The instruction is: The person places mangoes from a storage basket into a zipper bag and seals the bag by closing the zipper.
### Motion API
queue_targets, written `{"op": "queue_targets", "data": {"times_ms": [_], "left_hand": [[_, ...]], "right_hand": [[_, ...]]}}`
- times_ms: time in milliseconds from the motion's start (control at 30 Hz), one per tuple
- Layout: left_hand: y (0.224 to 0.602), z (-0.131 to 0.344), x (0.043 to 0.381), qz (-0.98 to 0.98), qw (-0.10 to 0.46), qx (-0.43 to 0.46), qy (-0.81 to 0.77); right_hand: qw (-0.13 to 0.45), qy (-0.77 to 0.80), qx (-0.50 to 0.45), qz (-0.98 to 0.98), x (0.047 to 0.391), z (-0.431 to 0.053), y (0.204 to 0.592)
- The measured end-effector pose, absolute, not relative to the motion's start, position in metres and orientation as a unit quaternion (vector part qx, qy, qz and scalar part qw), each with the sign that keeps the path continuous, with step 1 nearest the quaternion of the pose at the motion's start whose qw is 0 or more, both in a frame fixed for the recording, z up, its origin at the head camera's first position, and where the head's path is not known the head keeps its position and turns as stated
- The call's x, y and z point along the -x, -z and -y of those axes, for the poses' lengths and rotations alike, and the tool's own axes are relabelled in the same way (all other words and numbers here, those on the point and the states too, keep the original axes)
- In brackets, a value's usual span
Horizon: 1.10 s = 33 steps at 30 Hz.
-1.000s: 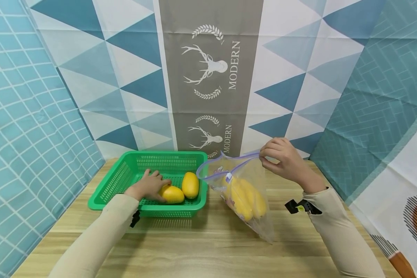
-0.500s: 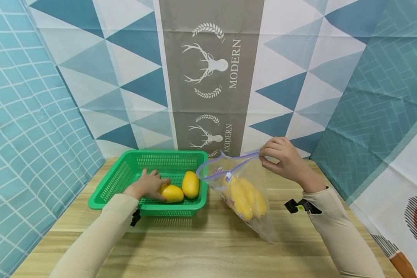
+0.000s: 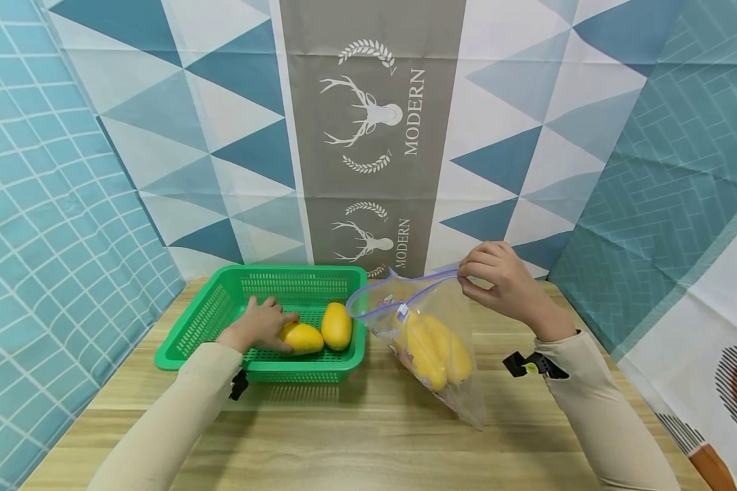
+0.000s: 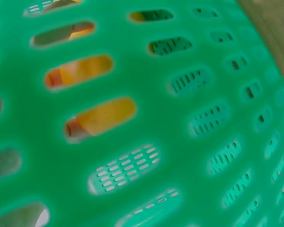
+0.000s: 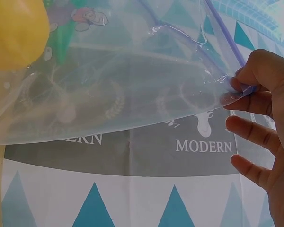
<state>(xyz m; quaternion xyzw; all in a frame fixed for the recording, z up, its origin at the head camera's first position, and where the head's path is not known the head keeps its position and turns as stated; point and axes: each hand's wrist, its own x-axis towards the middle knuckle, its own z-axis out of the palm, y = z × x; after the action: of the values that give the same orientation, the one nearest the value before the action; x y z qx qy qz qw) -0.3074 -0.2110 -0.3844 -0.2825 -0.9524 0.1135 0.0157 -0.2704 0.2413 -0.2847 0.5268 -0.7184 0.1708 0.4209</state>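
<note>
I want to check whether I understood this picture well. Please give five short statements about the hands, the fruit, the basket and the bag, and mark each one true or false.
1. The right hand pinches the rim of the zip bag. True.
2. The zip bag's mouth is sealed. False: it is open.
3. Two yellow mangoes show in the green basket. True.
4. The left hand is inside the zip bag. False: it is in the basket, touching a mango.
5. The zip bag holds no fruit. False: bagged mangoes show through its clear side.
</note>
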Motion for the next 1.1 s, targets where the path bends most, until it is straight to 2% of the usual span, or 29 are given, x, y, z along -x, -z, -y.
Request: {"op": "queue_targets", "data": {"times_ms": [1100], "left_hand": [[0.364, 0.211, 0.289, 0.925, 0.209, 0.306, -0.081]], "right_hand": [[0.412, -0.177, -0.520, 0.727, 0.272, -0.244, 0.288]]}}
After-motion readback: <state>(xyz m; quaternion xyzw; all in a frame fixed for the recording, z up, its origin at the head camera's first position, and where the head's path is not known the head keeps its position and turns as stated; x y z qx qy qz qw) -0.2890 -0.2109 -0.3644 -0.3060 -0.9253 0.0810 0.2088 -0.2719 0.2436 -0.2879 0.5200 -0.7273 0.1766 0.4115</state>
